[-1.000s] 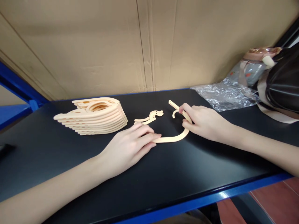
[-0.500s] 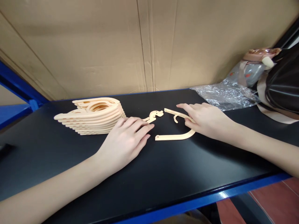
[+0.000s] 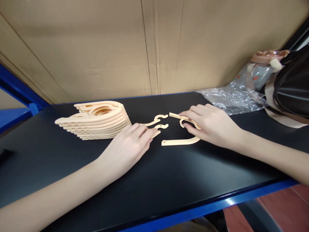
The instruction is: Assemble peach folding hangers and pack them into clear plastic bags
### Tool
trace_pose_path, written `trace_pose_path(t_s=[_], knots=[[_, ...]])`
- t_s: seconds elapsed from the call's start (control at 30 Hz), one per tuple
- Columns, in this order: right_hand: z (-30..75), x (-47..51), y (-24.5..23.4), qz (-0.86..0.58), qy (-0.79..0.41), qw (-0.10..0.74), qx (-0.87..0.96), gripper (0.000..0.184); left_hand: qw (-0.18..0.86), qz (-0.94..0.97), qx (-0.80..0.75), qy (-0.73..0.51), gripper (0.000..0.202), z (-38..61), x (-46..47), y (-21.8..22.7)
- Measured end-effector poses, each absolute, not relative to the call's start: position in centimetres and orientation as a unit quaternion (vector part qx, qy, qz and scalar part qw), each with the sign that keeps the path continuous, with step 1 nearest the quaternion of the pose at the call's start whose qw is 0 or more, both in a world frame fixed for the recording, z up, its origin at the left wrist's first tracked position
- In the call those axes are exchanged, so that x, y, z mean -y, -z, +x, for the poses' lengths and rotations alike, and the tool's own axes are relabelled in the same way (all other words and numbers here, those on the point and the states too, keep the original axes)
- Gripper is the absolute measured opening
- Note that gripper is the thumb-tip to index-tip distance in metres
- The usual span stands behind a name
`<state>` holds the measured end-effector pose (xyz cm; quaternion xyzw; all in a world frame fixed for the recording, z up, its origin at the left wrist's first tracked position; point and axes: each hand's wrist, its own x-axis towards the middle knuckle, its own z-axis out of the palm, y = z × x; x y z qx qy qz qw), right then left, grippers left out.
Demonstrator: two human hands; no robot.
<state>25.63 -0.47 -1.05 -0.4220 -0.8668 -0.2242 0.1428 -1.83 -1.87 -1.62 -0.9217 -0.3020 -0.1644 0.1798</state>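
Observation:
My left hand (image 3: 129,146) lies on the black table (image 3: 154,180), fingers together, their tips on one end of a small peach hook piece (image 3: 159,128). A second small hook piece (image 3: 155,120) lies just behind it. My right hand (image 3: 212,124) pinches the bend of a curved peach hanger arm (image 3: 181,141), with a small hook (image 3: 181,122) under its fingertips. A stack of peach plastic hangers (image 3: 96,119) sits to the left of both hands.
A crumpled clear plastic bag (image 3: 233,98) lies at the back right. Beside it are a pink-lidded bottle (image 3: 263,69) and a dark bag (image 3: 292,88). A cardboard wall (image 3: 149,45) closes the back. The blue table edge (image 3: 217,206) runs along the front.
My left hand let go of the hanger arm's end and slid left onto the small hook pieces, pulling one apart from the other. My right hand turned the hanger arm slightly.

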Motion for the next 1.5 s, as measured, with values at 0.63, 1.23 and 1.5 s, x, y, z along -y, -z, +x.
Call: trace_pose_path(t_s=[0.63, 1.23, 1.5], knots=[[25.0, 0.9, 1.8, -0.254, 0.041, 0.148, 0.955, 0.039, 0.233, -0.907, 0.320, 0.148, 0.025, -1.8, 2.0, 1.3], [24.8, 0.7, 1.9, -0.221, 0.038, 0.146, 0.963, 0.036, 0.198, -0.918, 0.296, 0.174, 0.023, -2.0, 1.5, 1.7], [24.4, 1.0, 1.4, -0.222, -0.016, 0.156, 0.962, 0.024, 0.085, -0.937, 0.297, 0.162, 0.019, -1.7, 1.9, 1.5]])
